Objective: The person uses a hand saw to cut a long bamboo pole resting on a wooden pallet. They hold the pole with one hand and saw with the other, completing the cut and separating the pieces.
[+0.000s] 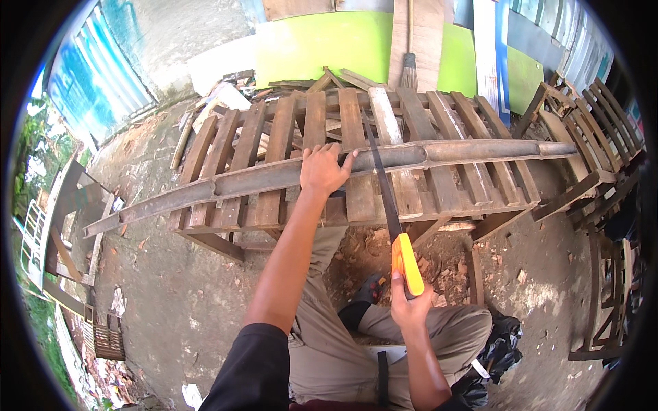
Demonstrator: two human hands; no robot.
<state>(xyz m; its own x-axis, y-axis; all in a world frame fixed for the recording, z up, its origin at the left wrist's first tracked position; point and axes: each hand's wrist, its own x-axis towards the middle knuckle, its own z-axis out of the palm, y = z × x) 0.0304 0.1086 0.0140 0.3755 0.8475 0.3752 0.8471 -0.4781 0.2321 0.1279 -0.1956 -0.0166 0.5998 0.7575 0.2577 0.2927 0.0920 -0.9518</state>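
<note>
A long half-split bamboo pole (264,176), hollow side showing and its nodes visible, lies across a slatted wooden table (361,198). Near the pole's middle my left hand (325,168) holds it down, fingers over the far edge and thumb stretched to the right. My right hand (412,303) is closed round the yellow handle of a handsaw (388,198). The dark blade slants up and away, passing across the bamboo just right of my left thumb. Whether its teeth have cut into the bamboo cannot be made out.
Wooden frames (593,130) stand close on the right, near the pole's end. Behind the table are scrap wood, a broom (408,72) and a lime-green panel (325,48). Wood chips (439,270) litter the ground below, and a black plastic bag (499,349) lies beside my knee.
</note>
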